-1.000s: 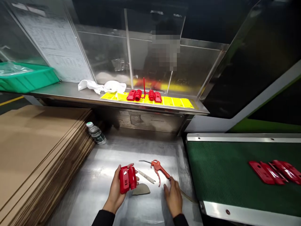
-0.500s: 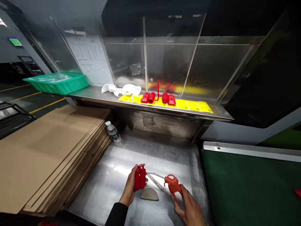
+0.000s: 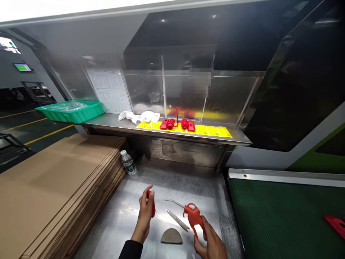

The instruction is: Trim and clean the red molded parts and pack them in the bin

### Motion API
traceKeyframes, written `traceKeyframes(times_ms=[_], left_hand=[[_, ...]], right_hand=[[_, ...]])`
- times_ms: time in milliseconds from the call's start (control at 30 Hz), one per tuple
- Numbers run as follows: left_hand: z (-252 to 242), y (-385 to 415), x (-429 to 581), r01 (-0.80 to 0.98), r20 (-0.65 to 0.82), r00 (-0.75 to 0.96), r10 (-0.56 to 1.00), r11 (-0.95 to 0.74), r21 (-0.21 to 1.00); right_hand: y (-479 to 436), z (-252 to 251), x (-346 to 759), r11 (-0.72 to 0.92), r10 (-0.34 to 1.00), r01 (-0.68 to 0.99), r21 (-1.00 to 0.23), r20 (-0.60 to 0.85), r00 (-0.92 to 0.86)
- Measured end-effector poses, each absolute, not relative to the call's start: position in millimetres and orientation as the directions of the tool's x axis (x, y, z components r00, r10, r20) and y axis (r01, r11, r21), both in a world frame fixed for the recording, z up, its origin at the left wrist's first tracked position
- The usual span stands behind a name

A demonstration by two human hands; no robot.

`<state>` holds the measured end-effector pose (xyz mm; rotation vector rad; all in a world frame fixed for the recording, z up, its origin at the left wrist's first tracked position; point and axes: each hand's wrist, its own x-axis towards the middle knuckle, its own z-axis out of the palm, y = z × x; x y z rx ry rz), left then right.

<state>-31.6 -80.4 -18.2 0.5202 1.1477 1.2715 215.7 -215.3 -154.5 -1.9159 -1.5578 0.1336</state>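
My left hand (image 3: 145,212) is closed around a red plastic part (image 3: 153,208), which shows only as a narrow edge past the fingers. In my right hand (image 3: 211,239) is an orange air blow gun (image 3: 193,215), gripped by its handle. Its thin bent metal nozzle points left toward the red part, with a gap between them. On the metal table (image 3: 151,180) below lie a slim grey-handled tool (image 3: 177,219), like a deburring knife or scraper, and a grey half-round piece (image 3: 171,236).
Stacked cardboard sheets (image 3: 64,172) fill the left, with a water bottle (image 3: 128,163) beside them. A shelf holds a green tray (image 3: 75,113), white cloths (image 3: 148,117), yellow labels (image 3: 212,130) and red parts (image 3: 184,124). On the right, a green conveyor belt (image 3: 280,216) carries another red part (image 3: 335,226).
My left hand has turned the red part edge-on and moved slightly left, away from the nozzle. The blow gun has shifted a little left. My view has tilted up.
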Motion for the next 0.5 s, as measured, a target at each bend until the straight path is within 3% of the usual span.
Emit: traceKeyframes(times_ms=[133, 233, 367, 500], left_hand=[[-14, -82, -39, -0.556, -0.339, -0.077, 0.938, 0.242, 0.795], [-22, -80, -44, -0.703, -0.357, -0.059, 0.932, 0.215, 0.678], [-38, -79, -39, -0.833, -0.441, -0.054, 0.896, 0.204, 0.515], [-42, -74, -31, -0.901, -0.512, -0.097, 0.854, 0.142, 0.409]], right_hand=[[-215, -155, 213, -0.146, 0.902, 0.809, -0.569, 0.260, 0.345], [-217, -157, 213, -0.089, 0.926, 0.794, -0.602, 0.244, 0.288], [-218, -156, 206, -0.109, 0.912, 0.720, -0.685, 0.220, 0.347], [-225, -158, 193, -0.161, 0.889, 0.751, -0.640, 0.237, 0.393]])
